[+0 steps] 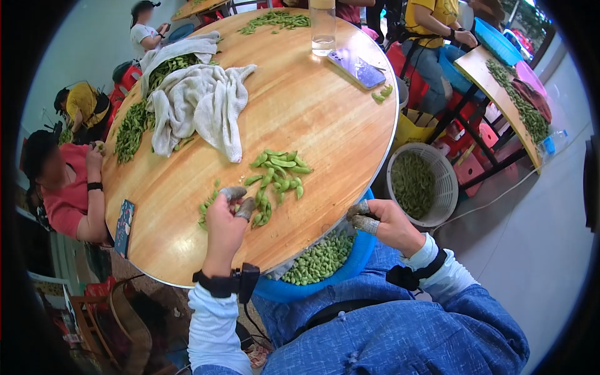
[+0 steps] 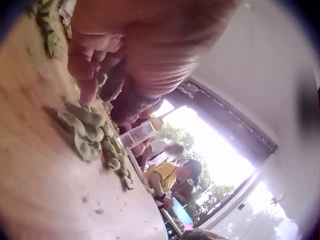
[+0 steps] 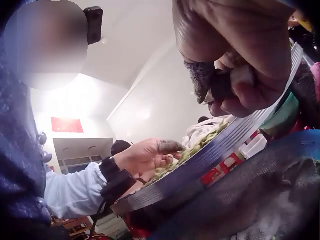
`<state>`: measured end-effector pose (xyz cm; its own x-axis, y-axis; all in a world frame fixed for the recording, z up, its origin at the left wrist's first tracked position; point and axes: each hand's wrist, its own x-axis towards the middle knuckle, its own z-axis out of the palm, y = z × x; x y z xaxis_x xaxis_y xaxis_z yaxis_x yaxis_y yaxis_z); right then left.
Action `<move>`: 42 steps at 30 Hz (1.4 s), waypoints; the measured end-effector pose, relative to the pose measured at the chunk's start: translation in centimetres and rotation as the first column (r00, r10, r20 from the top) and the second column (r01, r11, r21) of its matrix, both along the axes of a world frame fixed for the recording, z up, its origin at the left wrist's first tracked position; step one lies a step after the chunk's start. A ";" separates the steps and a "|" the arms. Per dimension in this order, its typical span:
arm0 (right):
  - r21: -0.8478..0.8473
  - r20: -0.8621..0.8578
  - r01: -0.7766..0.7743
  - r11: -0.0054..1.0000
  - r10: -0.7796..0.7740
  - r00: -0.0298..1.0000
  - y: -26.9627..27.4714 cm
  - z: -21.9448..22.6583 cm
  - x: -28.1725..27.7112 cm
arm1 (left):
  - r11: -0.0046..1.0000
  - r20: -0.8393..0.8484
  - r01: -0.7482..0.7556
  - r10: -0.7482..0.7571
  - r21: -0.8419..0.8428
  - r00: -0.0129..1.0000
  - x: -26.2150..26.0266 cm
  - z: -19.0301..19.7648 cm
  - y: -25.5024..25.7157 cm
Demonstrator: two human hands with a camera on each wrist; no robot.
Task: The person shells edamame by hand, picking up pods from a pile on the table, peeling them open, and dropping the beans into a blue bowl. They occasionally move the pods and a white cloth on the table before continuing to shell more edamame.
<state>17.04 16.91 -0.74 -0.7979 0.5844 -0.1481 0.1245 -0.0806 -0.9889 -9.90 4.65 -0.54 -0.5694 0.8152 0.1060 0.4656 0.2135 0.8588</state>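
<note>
Grey, worn coverings wrap the thumb and index finger of both hands. My left hand [image 1: 226,219] hovers low over the wooden table, beside a loose pile of green soybean pods [image 1: 284,167]. Its thumb and index finger stand apart in the head view; in the left wrist view its fingertips come right down by some pods [image 2: 89,131]. My right hand [image 1: 395,224] is at the table's edge, above the blue basin [image 1: 364,250] of shelled green beans [image 1: 320,259]. Its fingers curl with thumb and index close together [image 3: 232,82]; I cannot tell whether something small sits between them.
A pale towel [image 1: 197,109] partly covers more pods on the round table [image 1: 281,81]. Farther back stand a clear bottle [image 1: 323,31] and a phone [image 1: 357,67]. A white basket [image 1: 447,200] of pods is on the floor to the right. Other people sit around.
</note>
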 end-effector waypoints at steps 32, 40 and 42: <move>0.539 -0.070 -0.278 0.795 0.371 0.926 -1.8 2.8 -4.1 | 0.818 0.408 0.537 -0.427 -0.205 0.807 8.1 2.6 -4.5; 0.391 -0.098 -0.337 0.856 0.403 0.910 -2.3 2.8 -3.8 | 0.840 0.804 0.535 -0.259 -0.085 0.535 8.9 3.2 -4.5; 0.324 -0.086 -0.350 0.879 0.396 0.914 -2.3 3.2 -3.7 | 0.869 0.817 0.492 -0.251 -0.046 0.519 8.9 3.2 -4.5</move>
<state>13.30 14.63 2.47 -0.9642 0.2371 0.1183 -0.0593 0.2420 -0.9685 -0.96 0.13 2.65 0.0315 0.8967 -0.4415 -0.2533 0.4345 0.8643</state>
